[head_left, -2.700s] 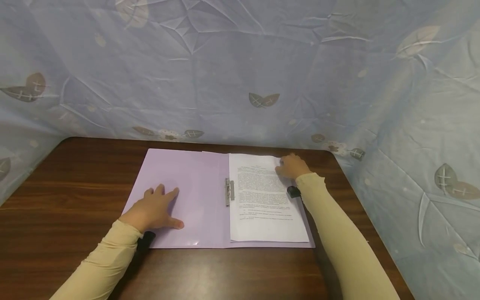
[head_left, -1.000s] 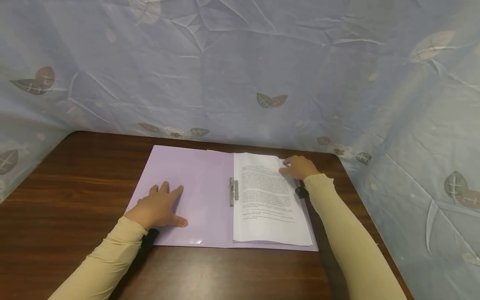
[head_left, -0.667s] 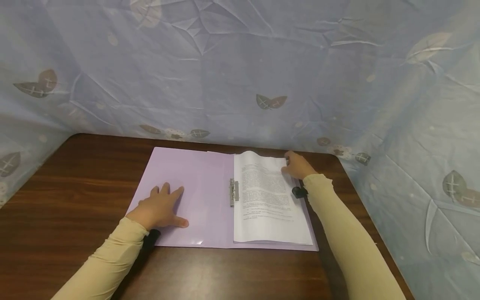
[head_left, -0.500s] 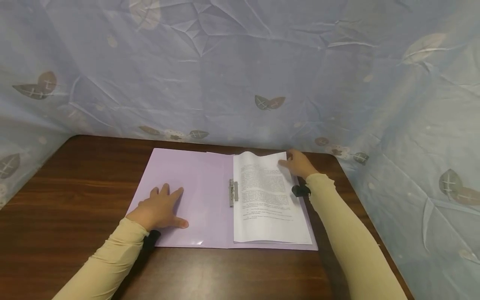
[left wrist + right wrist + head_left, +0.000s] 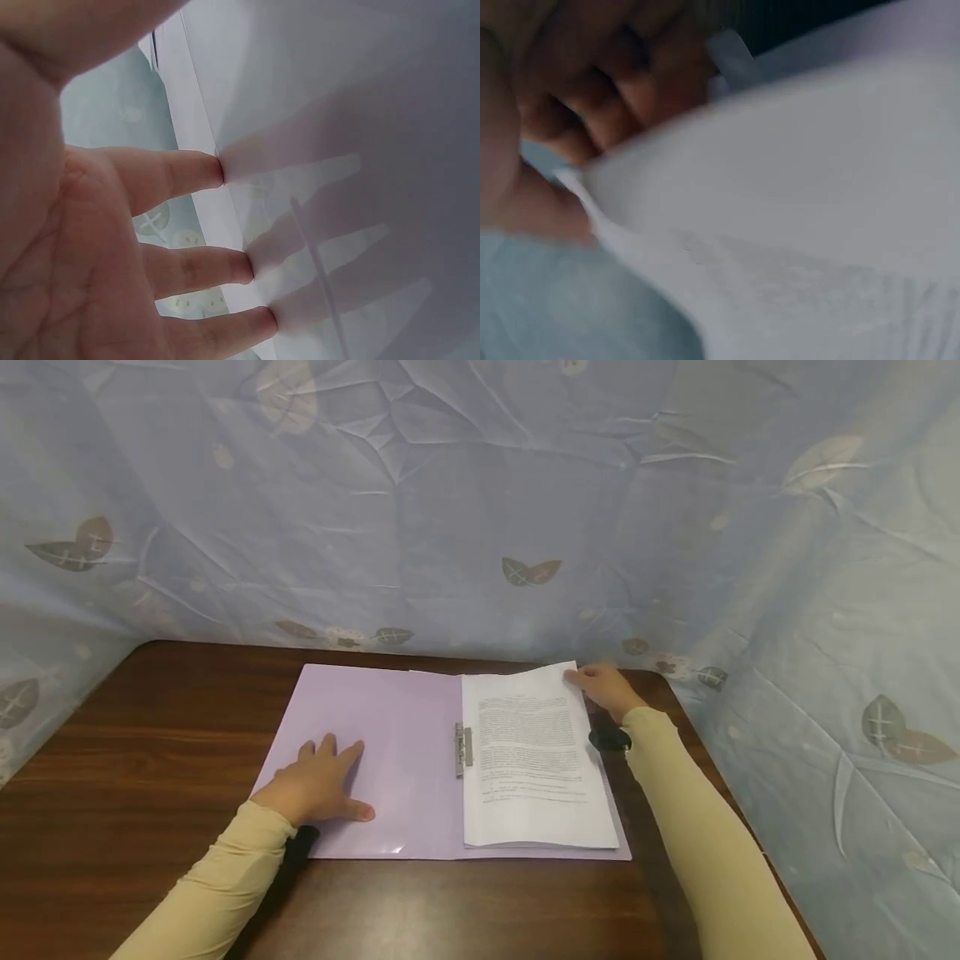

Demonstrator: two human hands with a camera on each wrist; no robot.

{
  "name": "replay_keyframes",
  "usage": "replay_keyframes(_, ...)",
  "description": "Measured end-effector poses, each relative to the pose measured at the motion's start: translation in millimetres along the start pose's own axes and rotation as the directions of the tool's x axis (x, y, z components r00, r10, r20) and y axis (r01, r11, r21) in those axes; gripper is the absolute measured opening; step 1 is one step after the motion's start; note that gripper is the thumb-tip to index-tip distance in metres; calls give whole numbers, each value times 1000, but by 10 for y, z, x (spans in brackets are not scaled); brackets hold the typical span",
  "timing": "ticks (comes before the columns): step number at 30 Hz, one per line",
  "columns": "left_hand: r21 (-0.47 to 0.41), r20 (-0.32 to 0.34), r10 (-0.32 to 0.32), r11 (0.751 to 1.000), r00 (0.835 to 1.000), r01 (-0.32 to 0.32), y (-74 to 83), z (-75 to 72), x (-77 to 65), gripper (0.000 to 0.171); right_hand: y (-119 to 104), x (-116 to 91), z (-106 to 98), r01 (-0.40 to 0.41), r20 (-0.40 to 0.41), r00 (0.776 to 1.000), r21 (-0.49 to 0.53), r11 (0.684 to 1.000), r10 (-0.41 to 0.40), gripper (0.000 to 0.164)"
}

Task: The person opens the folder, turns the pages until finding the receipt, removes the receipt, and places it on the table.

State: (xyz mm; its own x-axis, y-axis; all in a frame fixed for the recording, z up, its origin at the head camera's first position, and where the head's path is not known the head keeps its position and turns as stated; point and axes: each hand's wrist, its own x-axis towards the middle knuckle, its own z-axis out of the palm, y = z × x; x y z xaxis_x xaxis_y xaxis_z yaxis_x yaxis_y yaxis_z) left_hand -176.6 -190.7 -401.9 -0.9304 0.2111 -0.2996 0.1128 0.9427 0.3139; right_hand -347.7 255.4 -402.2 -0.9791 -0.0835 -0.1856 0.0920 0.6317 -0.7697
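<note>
A light purple folder (image 5: 405, 777) lies spread flat on the wooden table. Printed sheets (image 5: 540, 818) sit on its right half, beside a metal clip (image 5: 460, 750) near the spine. My left hand (image 5: 311, 783) rests on the left cover with fingers spread; its fingertips (image 5: 259, 319) touch the glossy surface in the left wrist view. At the far right corner of the paper, my right hand (image 5: 611, 690) pinches a raised sheet between thumb and fingers. The right wrist view shows that sheet (image 5: 780, 165) bending up from the corner, blurred.
The dark brown table (image 5: 420, 910) extends in front of the folder and to its left. A bluish curtain (image 5: 450, 527) with leaf prints hangs right behind the table and along its right side.
My right hand has worked at the paper's upper right corner, rippling the top edge, and now holds that corner raised. My left hand stays in place on the cover.
</note>
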Motion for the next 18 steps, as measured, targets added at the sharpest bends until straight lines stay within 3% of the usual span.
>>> replay_keyframes(4, 0, -1, 5, 1000, 1000, -5, 6, -7, -7, 111, 17, -134, -41, -68, 105, 992, 16, 998, 66, 42)
replay_keyframes(9, -13, 1, 7, 1000, 1000, -7, 14, -20, -17, 111, 93, -297, -63, -59, 172, 983, -32, 998, 64, 37)
replay_keyframes(11, -17, 3, 9, 1000, 1000, -9, 14, -24, -19, 111, 158, -354, -56, -39, 158, 986, -54, 998, 47, 32)
replay_keyframes(18, -5, -1, 27, 1000, 1000, -27, 14, -24, -16, 112, 363, -496, 26, 138, 12, 990, -129, 982, -137, 23)
